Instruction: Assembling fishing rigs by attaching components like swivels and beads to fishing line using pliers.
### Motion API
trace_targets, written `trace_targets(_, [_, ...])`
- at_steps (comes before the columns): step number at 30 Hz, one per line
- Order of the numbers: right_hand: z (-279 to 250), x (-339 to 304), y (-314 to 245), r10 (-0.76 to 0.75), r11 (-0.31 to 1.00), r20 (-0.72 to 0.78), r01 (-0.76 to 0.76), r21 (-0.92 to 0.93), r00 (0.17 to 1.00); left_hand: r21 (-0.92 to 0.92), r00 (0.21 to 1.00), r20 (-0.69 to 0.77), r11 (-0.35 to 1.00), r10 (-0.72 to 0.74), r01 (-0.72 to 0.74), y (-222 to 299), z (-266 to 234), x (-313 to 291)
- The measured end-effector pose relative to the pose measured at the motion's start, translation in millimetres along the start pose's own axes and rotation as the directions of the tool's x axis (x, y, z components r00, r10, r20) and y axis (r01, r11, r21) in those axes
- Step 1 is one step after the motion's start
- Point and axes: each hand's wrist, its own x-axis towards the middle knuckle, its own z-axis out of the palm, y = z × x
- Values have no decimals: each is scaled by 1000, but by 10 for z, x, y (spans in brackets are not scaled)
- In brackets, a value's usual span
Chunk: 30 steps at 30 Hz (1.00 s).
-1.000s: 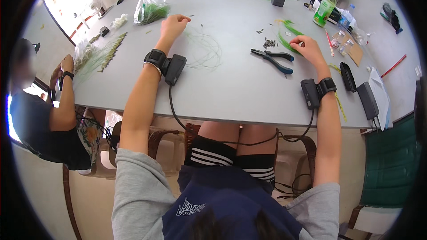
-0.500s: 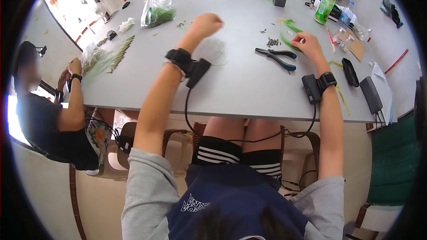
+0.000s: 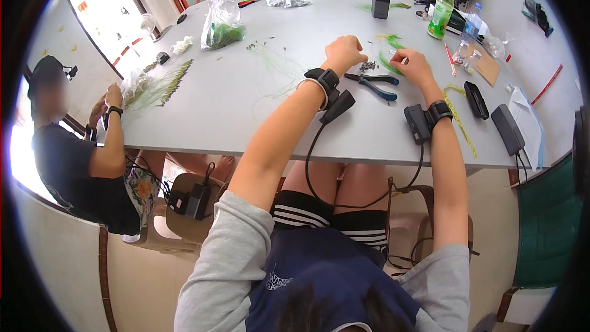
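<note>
My left hand (image 3: 345,53) is over the table with its fingers bent and drawn together, beside a small pile of dark bits (image 3: 367,66). Whatever is between its fingertips is too small to make out. Just to the right, my right hand (image 3: 413,65) has thumb and forefinger pinched together at a bundle of green strands (image 3: 385,60). Whether the pinch takes in a strand cannot be seen. Below both hands lie dark-handled pliers (image 3: 376,86), jaws pointing left. Fine pale-green threads (image 3: 273,61) lie spread on the table to the left of my left hand.
A plastic bag of green material (image 3: 222,31) stands farther left. At right are a green bottle (image 3: 441,15), a yellow tape measure (image 3: 453,107), a black case (image 3: 476,99) and a grey box (image 3: 507,129). A co-worker (image 3: 83,147) handles strands at far left; others sit across.
My left hand has moved right, from over the middle of the table to the dark bits. My right hand stays pinched near the green strands. The view has shifted slightly.
</note>
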Motion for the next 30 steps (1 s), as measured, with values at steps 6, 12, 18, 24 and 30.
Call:
trace_targets(6, [3,8,56,-26,1000,18,26,-3,999,-64,999,51,998,-7,10,-28,120,8])
trace_targets(12, [55,-22,-20,-2,999,58,0,39,998,-4,999,30,999,41,-41,-98,216,21])
trace_targets(18, [62,-14,-35,-3,999,74,-1,54,997,73,986,-114,991,122,-114,-118,363,18])
trace_targets(24, [24,-49,-26,-6,1000,-11,7,27,1000,-362,982,-186,928,17,-85,-192,333,15])
trace_targets(30, [56,-22,-68,-5,995,-66,12,103,998,-664,990,-143,740,14,-107,-396,301,68])
